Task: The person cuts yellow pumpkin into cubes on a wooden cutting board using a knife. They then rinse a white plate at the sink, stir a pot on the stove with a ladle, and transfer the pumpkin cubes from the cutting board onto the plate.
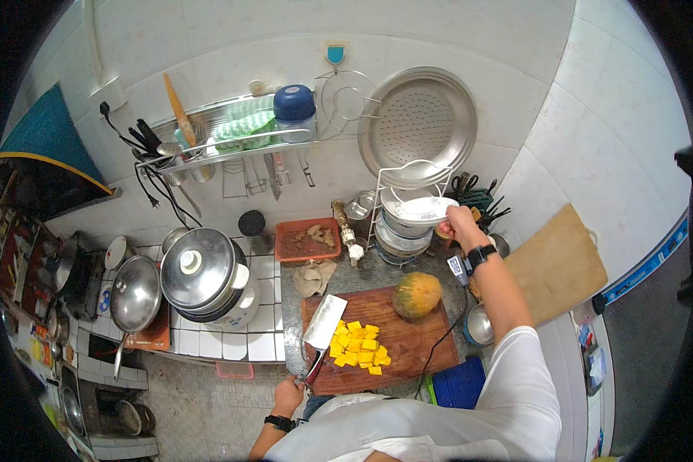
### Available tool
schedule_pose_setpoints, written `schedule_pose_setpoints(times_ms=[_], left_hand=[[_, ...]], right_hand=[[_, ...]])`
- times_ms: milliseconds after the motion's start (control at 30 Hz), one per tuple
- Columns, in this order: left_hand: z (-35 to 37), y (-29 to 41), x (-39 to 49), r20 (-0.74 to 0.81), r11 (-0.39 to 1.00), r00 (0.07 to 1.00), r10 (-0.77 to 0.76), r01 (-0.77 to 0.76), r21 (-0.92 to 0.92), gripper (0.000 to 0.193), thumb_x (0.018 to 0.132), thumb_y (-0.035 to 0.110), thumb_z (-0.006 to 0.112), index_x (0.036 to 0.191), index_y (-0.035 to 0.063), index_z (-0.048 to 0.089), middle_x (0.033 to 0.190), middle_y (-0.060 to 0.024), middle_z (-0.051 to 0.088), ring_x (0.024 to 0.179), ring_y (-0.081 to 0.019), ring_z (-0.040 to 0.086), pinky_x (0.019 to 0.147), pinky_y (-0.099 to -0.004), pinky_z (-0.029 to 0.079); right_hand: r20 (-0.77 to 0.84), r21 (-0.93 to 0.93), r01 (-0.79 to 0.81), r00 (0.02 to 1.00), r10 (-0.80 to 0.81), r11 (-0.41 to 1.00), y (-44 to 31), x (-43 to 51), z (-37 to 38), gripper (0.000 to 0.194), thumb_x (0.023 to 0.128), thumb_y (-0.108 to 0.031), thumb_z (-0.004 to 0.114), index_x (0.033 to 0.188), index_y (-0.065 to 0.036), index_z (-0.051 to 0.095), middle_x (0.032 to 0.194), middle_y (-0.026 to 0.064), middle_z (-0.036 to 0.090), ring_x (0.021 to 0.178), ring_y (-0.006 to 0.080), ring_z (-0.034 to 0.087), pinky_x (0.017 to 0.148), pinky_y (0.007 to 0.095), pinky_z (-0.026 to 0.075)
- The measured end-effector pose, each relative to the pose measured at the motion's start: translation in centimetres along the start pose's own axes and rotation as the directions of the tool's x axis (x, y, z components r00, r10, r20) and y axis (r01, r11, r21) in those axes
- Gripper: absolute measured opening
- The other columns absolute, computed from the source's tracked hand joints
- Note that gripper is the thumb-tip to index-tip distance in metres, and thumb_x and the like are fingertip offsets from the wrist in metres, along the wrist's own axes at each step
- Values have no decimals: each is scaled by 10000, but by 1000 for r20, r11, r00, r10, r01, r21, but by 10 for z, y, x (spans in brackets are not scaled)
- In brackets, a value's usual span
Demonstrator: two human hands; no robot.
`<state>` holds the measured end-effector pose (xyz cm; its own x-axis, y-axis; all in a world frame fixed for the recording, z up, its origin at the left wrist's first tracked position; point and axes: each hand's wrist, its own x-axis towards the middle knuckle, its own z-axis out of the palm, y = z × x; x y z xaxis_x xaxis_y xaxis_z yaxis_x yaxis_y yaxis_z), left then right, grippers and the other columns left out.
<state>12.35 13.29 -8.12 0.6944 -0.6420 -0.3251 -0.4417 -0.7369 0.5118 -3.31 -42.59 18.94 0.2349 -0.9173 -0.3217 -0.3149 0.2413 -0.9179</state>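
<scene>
My right hand [461,224] reaches up to the white wire dish rack [443,173] and grips the rim of a white patterned dish [424,209], which is tilted in front of the stacked bowls. By the counter's front edge, my left hand [289,395] has its fingers curled near the handle end of a cleaver [325,320]; whether it touches the handle is unclear. The cleaver lies across the left side of a wooden cutting board [404,369]. Beside its blade sits a pile of yellow pumpkin cubes [358,345]. A larger piece of pumpkin [417,295] rests at the board's back right.
Left of the board are a brown cloth [314,277], an orange tray [283,254] with ginger-like pieces, and a lidded electric cooker [199,271]. A dark cord [437,345] crosses the board's right side. A second board [554,271] leans at right, near a metal bowl [480,324].
</scene>
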Motion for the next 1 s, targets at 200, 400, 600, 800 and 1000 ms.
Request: schedule_pose_setpoints(times_ms=[200, 400, 600, 800, 1000], left_hand=[[-19, 27, 4, 56, 994, 994, 97, -95, -48, 361, 838, 276, 659, 1108, 36, 655, 877, -213, 685, 858, -384, 662, 755, -472, 522], [-63, 107, 7, 63, 927, 943, 326, -306, -215, 334, 923, 279, 577, 1115, 14, 639, 928, -238, 671, 871, -348, 673, 747, -417, 527], [-80, 173, -17, 86, 555, 912, 401, -167, -815, 413, 1006, 253, 492, 1317, -18, 516, 926, -47, 653, 761, -105, 589, 708, -243, 502], [-68, 162, -65, 156, 169, 981, 118, 135, -976, 299, 1001, 201, 478, 1229, 9, 505, 1061, -75, 634, 797, -145, 624, 705, -276, 535], [-78, 107, -110, 79, 157, 997, 9, 76, -985, 322, 981, 167, 478, 1274, 33, 479, 1118, -78, 634, 903, -172, 630, 728, -322, 553]], right_hand=[[75, 57, 47, 996, -51, 997, 52, -92, -38, 217, 821, -93, 441, 833, 66, 589, 593, 108, 593, 418, 156, 506, 378, 280, 397], [172, 344, 193, 949, -263, 919, 106, -193, -13, 356, 884, -71, 448, 1232, -2, 474, 882, 78, 626, 566, 104, 555, 474, 227, 453], [385, 405, 141, 870, -308, 903, 147, -241, 25, 407, 908, -2, 440, 1314, -12, 411, 1046, 72, 604, 704, 83, 568, 552, 222, 484], [648, 269, 100, 717, -257, 958, 191, -267, 72, 467, 916, -14, 447, 1372, 4, 348, 1127, 77, 572, 782, 82, 552, 622, 235, 494], [785, 203, 78, 583, -210, 976, 202, -306, 115, 460, 930, -59, 456, 1368, -8, 324, 1050, 59, 570, 706, 84, 533, 565, 238, 476]])
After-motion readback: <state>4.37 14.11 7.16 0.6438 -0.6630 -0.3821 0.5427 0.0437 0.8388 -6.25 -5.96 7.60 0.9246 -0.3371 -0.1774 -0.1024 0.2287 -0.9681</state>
